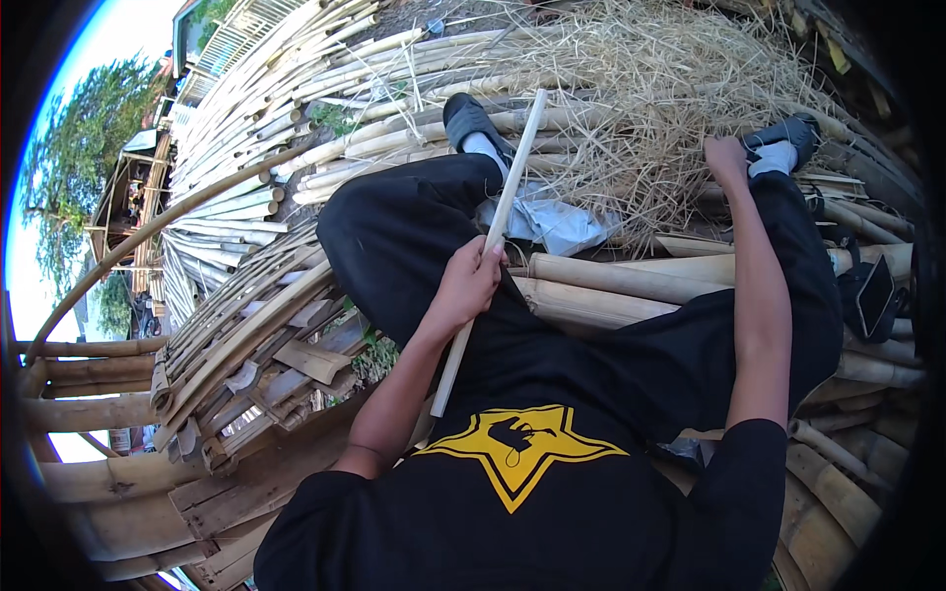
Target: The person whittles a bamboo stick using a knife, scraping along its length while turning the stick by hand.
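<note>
A long, pale bamboo strip [518,163] slants up and away from my lap. My left hand [467,288] is wrapped round it at about the middle, and its lower end lies near my shirt. Far to the right, my right hand [726,161] is closed beside my right shoe [794,136]. A small dark thing shows between that hand and the shoe, too little of it to name. Loose bamboo shavings [650,128] lie heaped between my feet, right up to my right hand.
Bamboo poles [611,281] lie under and in front of my legs. Split bamboo pieces [266,345] are stacked at my left. A crumpled pale plastic sheet [557,222] lies between my legs. More long poles [236,128] spread out at the far left. A dark flat device [872,297] stands at right.
</note>
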The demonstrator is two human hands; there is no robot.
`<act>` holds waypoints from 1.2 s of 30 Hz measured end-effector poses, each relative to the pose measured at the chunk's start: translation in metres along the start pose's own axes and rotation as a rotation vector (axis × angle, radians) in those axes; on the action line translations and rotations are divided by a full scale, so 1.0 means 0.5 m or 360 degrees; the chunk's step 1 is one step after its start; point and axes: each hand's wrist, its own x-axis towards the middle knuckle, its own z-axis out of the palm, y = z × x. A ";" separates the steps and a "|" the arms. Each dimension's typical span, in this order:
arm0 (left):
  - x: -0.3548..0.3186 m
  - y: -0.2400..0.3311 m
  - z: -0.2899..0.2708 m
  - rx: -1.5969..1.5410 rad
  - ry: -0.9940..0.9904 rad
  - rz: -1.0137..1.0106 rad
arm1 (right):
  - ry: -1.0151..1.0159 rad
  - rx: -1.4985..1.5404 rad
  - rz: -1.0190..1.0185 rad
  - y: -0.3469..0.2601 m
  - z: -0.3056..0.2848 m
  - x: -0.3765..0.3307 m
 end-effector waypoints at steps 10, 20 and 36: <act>0.095 0.048 0.058 0.0768 0.0337 0.0668 | -0.0644 -0.0255 -0.0794 -0.248 0.093 -0.326; 0.126 0.009 0.114 0.0713 0.0120 0.0664 | -0.0627 -0.0358 -0.0928 -0.208 0.090 -0.359; 0.049 -0.009 0.031 0.0328 -0.0063 0.0328 | -0.0250 -0.0357 -0.0617 -0.101 0.078 -0.113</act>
